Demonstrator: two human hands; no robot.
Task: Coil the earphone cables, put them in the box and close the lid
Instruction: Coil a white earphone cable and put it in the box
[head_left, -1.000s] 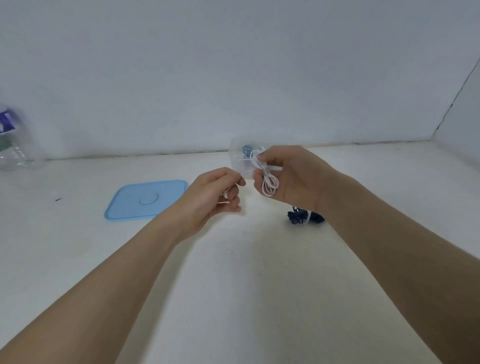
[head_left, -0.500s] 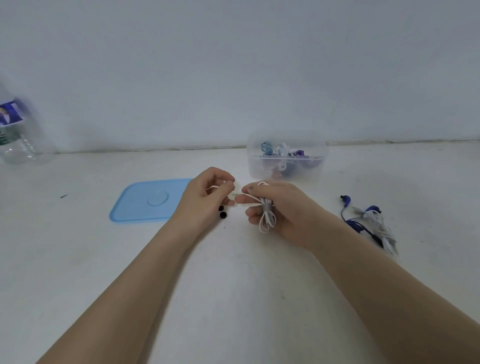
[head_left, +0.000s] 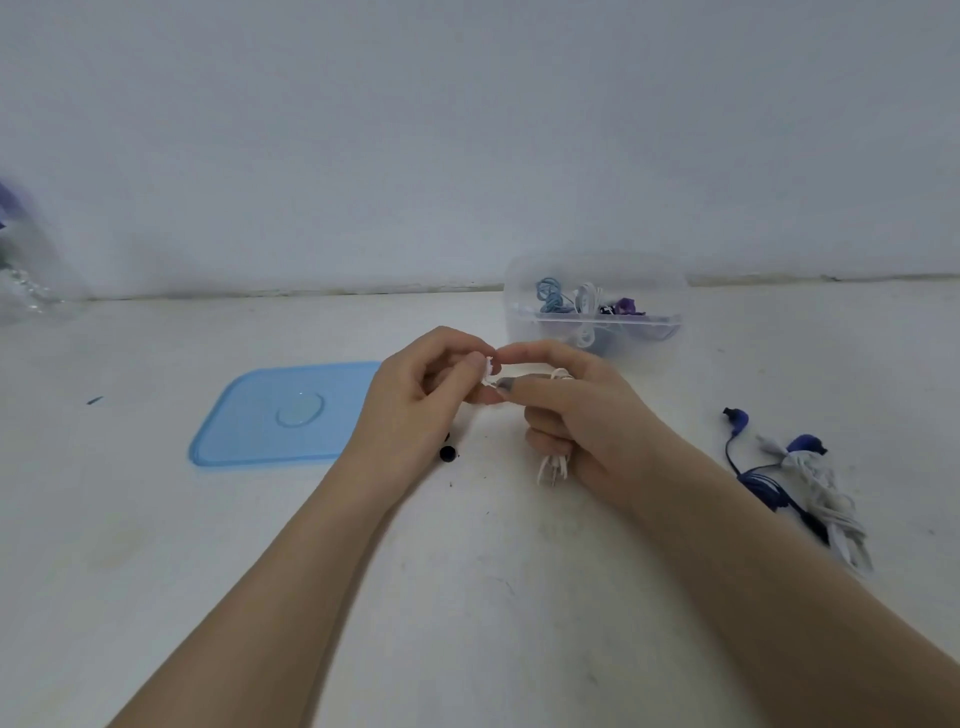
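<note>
A: Start nearest us. What are the hands doing?

B: Both are raised just over the middle of the tabletop (head_left: 467, 597). The right hand (head_left: 582, 415) has its fingers curled round a bundle of white earphone cable (head_left: 553, 467), loops poking out below the fist. The left hand (head_left: 415, 400) pinches the cable's free end between thumb and fingertips, meeting the right forefinger.

A: So the coil isn't finished?

B: I'd judge it nearly done; the tail looks ready for tucking.

A: And where does it go?

B: The clear box (head_left: 595, 317) stands straight beyond the right hand, toward the far edge, open on top, with several coiled sets inside. The bundle's long axis hangs roughly vertical, so the right hand, being nearer, would carry it forward.

A: Anything else waiting?

B: Toward the right edge lie blue earphones (head_left: 748, 467) and a pale wound bundle (head_left: 826, 499), touching. The blue lid (head_left: 280, 415) lies flat left of the hands, off the box.
</note>
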